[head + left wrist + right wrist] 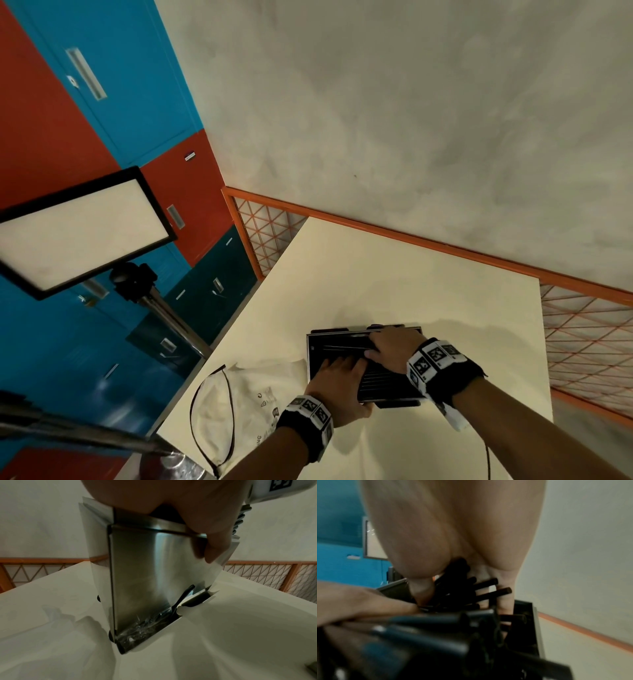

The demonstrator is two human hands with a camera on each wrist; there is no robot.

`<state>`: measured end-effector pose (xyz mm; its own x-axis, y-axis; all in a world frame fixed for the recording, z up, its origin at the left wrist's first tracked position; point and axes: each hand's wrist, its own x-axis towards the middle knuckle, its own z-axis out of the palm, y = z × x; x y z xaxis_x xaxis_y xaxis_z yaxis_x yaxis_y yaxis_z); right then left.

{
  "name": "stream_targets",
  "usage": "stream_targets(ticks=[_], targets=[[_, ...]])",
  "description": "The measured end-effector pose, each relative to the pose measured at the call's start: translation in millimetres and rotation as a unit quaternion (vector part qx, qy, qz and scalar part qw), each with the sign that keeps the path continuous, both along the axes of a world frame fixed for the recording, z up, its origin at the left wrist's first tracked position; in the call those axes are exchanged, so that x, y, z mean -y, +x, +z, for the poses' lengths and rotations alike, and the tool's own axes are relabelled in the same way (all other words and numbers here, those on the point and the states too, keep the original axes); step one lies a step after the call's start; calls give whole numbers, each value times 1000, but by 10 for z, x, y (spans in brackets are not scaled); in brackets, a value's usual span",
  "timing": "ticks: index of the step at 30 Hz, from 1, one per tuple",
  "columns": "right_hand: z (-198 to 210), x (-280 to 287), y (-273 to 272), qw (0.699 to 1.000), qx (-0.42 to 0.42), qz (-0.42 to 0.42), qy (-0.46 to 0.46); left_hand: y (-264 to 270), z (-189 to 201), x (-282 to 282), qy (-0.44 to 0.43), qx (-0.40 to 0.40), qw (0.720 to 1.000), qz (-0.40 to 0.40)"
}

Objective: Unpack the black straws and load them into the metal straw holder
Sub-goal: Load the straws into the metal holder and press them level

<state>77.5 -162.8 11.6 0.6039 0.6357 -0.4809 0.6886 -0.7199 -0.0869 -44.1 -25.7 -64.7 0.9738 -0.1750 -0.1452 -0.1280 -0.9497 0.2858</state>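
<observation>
The metal straw holder is an open rectangular steel box on the white table, with several black straws lying inside. My left hand grips its near wall. In the left wrist view the thumb lies down the outer steel side while the palm sits on the rim. Crumpled clear wrap lies at the holder's foot. My right hand reaches into the box from the far side, and its fingers and thumb close round a bunch of black straws.
A white drawstring bag with a black cord lies on the table left of the holder. A light panel on a stand rises off the table's left edge. Orange mesh fencing runs behind and to the right. A metal pole crosses the lower left.
</observation>
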Motion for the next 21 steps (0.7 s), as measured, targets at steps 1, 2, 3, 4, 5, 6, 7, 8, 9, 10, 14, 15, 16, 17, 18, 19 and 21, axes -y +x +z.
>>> stream_targets(ticks=[1, 2, 3, 4, 5, 6, 7, 8, 9, 10, 14, 15, 16, 17, 18, 19, 21], targets=[[7, 16, 26, 1000, -27, -5, 7, 4, -1, 4, 0, -4, 1000, 1], [8, 30, 42, 999, -48, -4, 10, 8, -2, 4, -1, -4, 1000, 3], [-3, 40, 53, 998, -56, 2, 8, 10, 2, 5, -3, -2, 1000, 4], [-14, 57, 54, 998, -57, 6, 7, 10, 6, 13, -4, 1, 1000, 4], [-32, 68, 51, 998, -56, 10, 6, 5, 10, 17, -3, 2, 1000, 5], [-49, 77, 45, 998, -57, 7, 4, -1, 8, 18, -3, 2, 1000, 6], [-64, 86, 36, 998, -56, 6, 5, -12, -1, 24, -2, 3, 1000, 7], [-70, 85, 31, 998, -54, 7, 6, -20, -10, 23, 0, 6, 1000, 8], [-79, 91, 24, 999, -50, 10, 7, -30, -14, 25, 2, 11, 1000, 7], [-96, 95, 16, 999, -41, 12, 9, -37, -16, 24, 3, 16, 1000, 6], [-245, 152, -48, 999, -10, -18, 44, -77, -37, 44, 24, 29, 999, 0], [-285, 160, -54, 998, -12, -34, 51, -91, -43, 50, 28, 35, 999, -1], [-326, 168, -55, 997, -18, -49, 52, -105, -49, 58, 31, 39, 999, -1], [-363, 173, -44, 997, -27, -59, 53, -114, -49, 65, 32, 39, 999, 2], [-381, 177, -31, 996, -40, -65, 53, -118, -50, 72, 32, 36, 999, 4], [-402, 188, -18, 995, -55, -68, 57, -117, -46, 80, 33, 32, 999, 7], [-407, 206, 6, 992, -78, -73, 67, -88, -24, 80, 29, 20, 999, 16]])
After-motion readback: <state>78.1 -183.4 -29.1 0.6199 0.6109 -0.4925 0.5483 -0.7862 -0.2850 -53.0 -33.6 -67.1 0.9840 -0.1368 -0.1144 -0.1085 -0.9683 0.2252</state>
